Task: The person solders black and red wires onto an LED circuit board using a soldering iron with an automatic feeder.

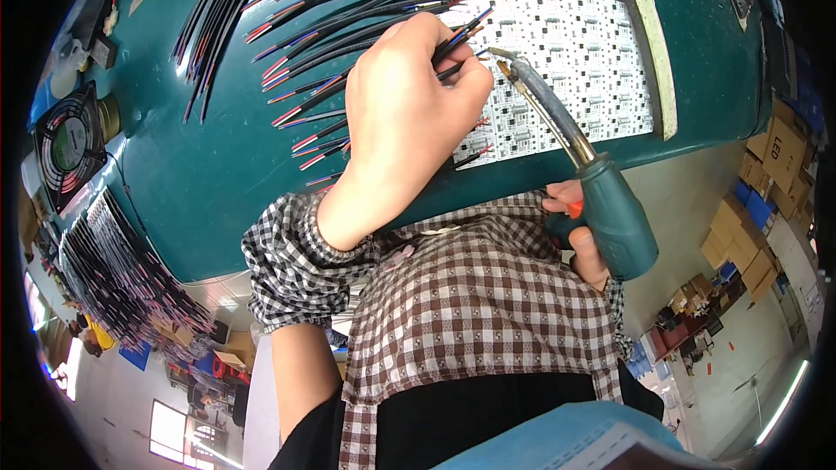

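My left hand [405, 109] is closed, its thumb and fingers pinching a black-sheathed cable [464, 35] near its bared coloured wire ends. It lies over the left side of a white circuit board panel [557, 30] dotted with small black parts. My right hand [585, 239] is wrapped round a green soldering gun [616, 218], mostly hidden behind its body. The gun's metal tip points up and left, close to the wire ends by my left fingertips; whether they touch, I cannot make out. Several black cables [318, 35] lie in a row, reaching from the bench onto the panel.
Another bundle of cables [218, 26] lies farther left on the green bench [196, 200]. A pale curved strip [647, 48] rests along the panel's right edge. A square fan [71, 148] stands at the left, above hanging cable bundles [131, 274]. Cardboard boxes [740, 226] are at the right.
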`<state>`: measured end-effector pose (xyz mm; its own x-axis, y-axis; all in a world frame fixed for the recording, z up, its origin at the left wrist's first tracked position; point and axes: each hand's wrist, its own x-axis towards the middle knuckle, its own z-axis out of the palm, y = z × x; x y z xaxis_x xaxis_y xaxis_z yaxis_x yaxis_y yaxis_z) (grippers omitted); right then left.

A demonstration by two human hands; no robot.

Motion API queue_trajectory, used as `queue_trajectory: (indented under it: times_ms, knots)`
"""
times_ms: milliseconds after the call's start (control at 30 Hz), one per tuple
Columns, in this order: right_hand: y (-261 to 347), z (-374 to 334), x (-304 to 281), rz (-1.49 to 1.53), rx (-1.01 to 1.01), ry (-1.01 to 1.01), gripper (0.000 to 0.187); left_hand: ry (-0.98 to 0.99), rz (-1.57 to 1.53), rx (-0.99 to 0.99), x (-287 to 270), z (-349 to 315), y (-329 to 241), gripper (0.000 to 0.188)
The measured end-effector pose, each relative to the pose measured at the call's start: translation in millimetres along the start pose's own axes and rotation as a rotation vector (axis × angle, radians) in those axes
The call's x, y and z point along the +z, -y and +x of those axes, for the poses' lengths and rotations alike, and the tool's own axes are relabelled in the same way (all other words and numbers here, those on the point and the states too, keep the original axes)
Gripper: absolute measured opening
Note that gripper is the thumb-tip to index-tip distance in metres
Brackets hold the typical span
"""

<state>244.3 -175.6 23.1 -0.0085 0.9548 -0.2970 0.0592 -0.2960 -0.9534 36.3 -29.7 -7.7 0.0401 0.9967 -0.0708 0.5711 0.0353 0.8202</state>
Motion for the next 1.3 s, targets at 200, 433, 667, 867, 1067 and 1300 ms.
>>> queue_trajectory:
  times_ms: [200,433,667,867,1067,1300]
  knots:
    - [-0.1,1.6,0.5,-0.001,0.021,-0.014,0.076,-0.006,-0.001,0.005,0.7,-0.3,0.2,0.014]
    - [-11.4,-6.7,-12.9,-0.211,-0.022,0.075,0.075,-0.005,-0.005,0.007,1.3,-0.5,0.3,0.014]
    - [4.7,-1.8,3.1,0.055,0.041,-0.035,0.082,-0.005,0.005,0.0,0.8,-0.6,0.8,0.013]
    - [12.5,2.6,-2.4,-0.005,0.078,0.003,0.075,0.094,-0.044,0.037,-8.0,-0.4,3.3,0.012]
    - [3.4,-2.3,2.5,0.104,0.056,-0.139,0.074,0.077,-0.161,0.108,-37.4,-5.3,8.2,0.01]
    - [-1.8,-9.8,-2.9,0.133,0.028,-0.092,0.075,0.071,-0.205,0.049,-18.3,-23.0,-5.9,0.014]
